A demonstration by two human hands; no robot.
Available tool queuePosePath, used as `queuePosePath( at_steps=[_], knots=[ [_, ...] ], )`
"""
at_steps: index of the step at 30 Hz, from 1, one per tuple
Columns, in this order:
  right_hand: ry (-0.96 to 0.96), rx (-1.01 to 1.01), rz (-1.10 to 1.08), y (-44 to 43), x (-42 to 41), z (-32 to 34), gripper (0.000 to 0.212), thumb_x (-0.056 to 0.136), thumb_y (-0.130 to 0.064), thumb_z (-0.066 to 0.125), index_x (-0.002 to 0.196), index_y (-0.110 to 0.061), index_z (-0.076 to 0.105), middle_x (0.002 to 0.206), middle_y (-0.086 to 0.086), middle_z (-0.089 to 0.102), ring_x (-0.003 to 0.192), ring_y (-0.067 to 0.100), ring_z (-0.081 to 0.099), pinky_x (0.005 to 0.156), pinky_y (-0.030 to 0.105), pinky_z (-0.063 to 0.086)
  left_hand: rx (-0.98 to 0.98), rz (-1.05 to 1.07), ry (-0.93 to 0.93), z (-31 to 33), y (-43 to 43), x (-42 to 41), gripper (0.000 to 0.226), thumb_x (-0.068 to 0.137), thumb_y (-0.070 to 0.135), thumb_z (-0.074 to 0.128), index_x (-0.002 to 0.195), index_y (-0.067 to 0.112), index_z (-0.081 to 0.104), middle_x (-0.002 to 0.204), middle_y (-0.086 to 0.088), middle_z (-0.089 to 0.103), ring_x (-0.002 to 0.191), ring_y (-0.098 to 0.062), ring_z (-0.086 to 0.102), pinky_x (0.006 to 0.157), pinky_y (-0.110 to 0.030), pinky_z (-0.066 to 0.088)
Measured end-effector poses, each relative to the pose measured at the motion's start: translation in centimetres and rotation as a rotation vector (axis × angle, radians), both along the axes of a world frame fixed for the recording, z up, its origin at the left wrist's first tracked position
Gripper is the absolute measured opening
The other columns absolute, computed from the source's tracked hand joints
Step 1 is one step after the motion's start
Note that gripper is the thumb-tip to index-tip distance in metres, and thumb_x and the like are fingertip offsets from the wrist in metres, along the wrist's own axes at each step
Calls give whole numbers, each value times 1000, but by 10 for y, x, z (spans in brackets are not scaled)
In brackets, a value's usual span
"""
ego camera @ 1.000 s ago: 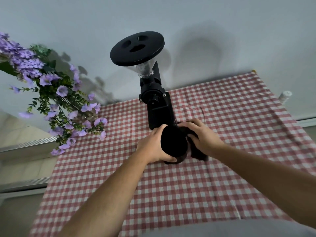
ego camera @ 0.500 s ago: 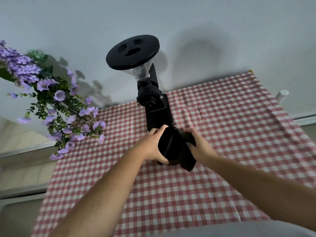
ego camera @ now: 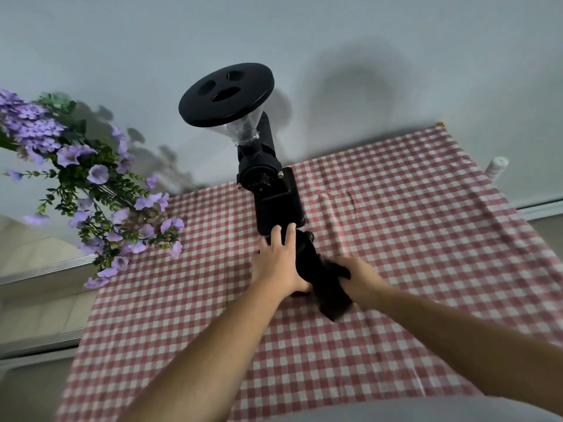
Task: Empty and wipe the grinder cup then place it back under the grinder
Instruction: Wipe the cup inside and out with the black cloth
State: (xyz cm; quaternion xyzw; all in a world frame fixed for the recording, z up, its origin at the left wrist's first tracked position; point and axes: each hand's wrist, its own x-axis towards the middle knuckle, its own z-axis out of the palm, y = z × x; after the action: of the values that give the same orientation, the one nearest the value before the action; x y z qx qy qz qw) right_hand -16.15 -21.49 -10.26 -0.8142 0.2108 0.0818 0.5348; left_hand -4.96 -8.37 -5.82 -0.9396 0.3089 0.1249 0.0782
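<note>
My left hand (ego camera: 278, 263) wraps the round black grinder cup (ego camera: 304, 257), held just before the tall black grinder (ego camera: 274, 193). My right hand (ego camera: 355, 277) grips a dark crumpled cloth (ego camera: 330, 295) against it. I'd turn the cup steadily, wiping firmly inside.

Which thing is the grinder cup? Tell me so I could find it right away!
Start at the tall black coffee grinder standing at the back of the red-checked tablecloth. Just in front of its base, the left hand holds the grinder cup. It is the small dark round cup, not the floppy black cloth that the right hand grips beside it.
</note>
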Motion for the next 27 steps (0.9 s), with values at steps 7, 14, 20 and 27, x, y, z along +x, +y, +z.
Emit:
queuePosePath(
  at_steps=[7,14,20,27],
  knots=[
    [-109,46,-356,-64,30,39,38,92,-4,43,118,-26,60,101,-2,65,83,8,60,63,21,45,42,-438,72,10,2,17,132,58,49,87,151,36,-5,162,7,-7,147,-25,-6,115,-52,14],
    [-170,98,-155,-13,5,15,52,92,2,36,127,-31,53,120,-5,60,109,10,54,85,19,45,-109,146,16,-1,2,-18,135,56,80,69,149,31,-16,162,-6,-2,142,-35,19,104,-54,34],
    [-187,67,-171,-36,23,35,45,91,1,44,122,-28,60,109,-1,67,89,6,64,75,20,53,-134,40,52,0,-2,-9,123,64,55,82,150,32,-4,157,-5,6,139,-34,22,102,-51,41],
    [-171,129,-127,-7,-1,13,50,92,-2,46,133,-30,47,125,-4,58,118,14,52,95,25,42,-90,-276,147,7,8,10,133,59,72,73,151,32,-14,161,10,-17,146,-16,-16,117,-54,14]
  ],
)
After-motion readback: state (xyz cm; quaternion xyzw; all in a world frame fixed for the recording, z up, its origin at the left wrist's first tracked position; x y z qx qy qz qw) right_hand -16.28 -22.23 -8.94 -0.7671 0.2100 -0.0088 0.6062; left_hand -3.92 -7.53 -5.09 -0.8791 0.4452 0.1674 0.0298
